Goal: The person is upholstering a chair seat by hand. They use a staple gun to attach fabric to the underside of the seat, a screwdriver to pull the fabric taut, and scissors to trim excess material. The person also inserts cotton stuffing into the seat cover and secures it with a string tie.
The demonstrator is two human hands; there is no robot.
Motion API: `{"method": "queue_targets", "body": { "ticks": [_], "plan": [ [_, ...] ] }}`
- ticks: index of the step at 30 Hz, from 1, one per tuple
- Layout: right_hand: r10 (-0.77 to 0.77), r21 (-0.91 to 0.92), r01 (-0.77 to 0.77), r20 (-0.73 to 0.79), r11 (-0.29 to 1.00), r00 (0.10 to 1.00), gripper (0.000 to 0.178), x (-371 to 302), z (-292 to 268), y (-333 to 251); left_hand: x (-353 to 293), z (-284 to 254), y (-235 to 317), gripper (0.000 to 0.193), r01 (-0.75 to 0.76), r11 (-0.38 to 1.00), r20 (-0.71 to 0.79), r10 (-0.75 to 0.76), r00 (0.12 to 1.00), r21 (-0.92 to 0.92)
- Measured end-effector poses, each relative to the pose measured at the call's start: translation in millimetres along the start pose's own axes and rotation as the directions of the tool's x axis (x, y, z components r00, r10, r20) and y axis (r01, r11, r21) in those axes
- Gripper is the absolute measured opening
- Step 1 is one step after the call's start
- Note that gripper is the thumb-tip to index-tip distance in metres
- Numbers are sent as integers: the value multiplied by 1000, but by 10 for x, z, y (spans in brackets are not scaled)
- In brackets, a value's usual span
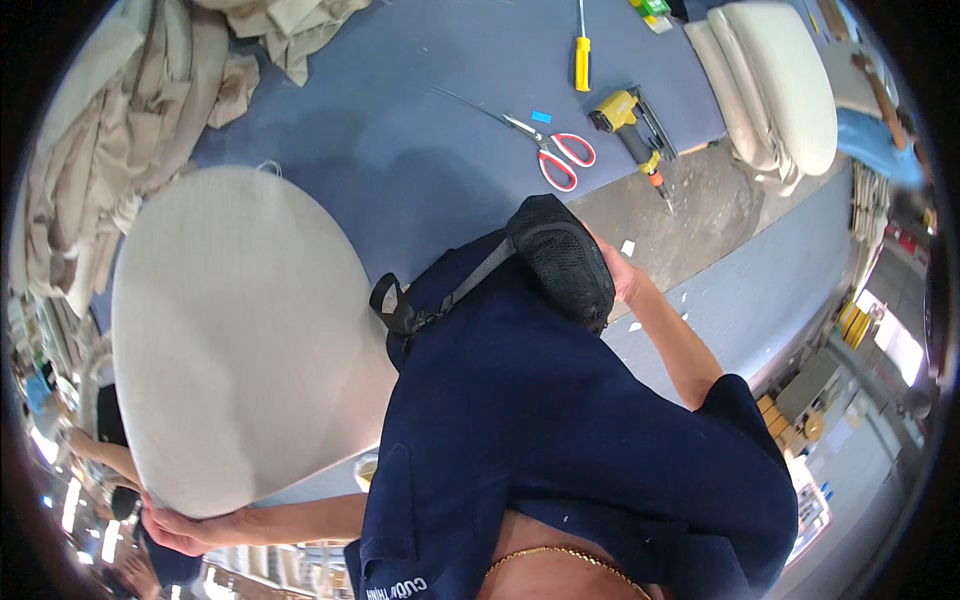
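A large rounded panel covered in beige fabric, like an upholstered seat (245, 330), stands at the left against the table edge. My left hand (185, 530) is closed on its lower rim, thumb and fingers along the edge. My right hand (618, 268) is beyond the black mesh pouch (562, 260) strapped over my dark blue shirt. The pouch hides most of its fingers, so what it holds or touches cannot be made out.
On the blue-grey table (400, 190) lie red-and-white-handled scissors (560, 160), a yellow-handled screwdriver (582, 62) and a yellow-black staple gun (635, 125). Beige covers (130, 130) heap at far left; padded panels (775, 90) are stacked far right. Other people stand at both sides, one in blue (880, 145).
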State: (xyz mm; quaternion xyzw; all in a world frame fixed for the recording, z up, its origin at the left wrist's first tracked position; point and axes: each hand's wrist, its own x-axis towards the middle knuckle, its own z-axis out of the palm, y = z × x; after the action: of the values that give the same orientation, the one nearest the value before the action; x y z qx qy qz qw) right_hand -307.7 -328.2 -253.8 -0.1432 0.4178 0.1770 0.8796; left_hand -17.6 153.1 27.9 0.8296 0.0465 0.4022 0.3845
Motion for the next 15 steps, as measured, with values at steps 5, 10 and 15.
{"method": "queue_targets", "body": {
  "ticks": [5, 10, 15],
  "plan": [
    [-18, 237, -71, 353, 969, 936, 58, -74, -271, 118, -57, 259, 161, 35, -29, 999, 33, 28, 999, 29],
    [-7, 128, -16, 178, 992, 984, 54, 47, -385, 114, -202, 320, 356, 39, -70, 991, 36, 67, 997, 110],
    [-136, -66, 137, 22, 988, 991, 53, 89, -519, 293, -188, 434, 389, 40, -105, 990, 94, 95, 991, 98]
  ]
}}
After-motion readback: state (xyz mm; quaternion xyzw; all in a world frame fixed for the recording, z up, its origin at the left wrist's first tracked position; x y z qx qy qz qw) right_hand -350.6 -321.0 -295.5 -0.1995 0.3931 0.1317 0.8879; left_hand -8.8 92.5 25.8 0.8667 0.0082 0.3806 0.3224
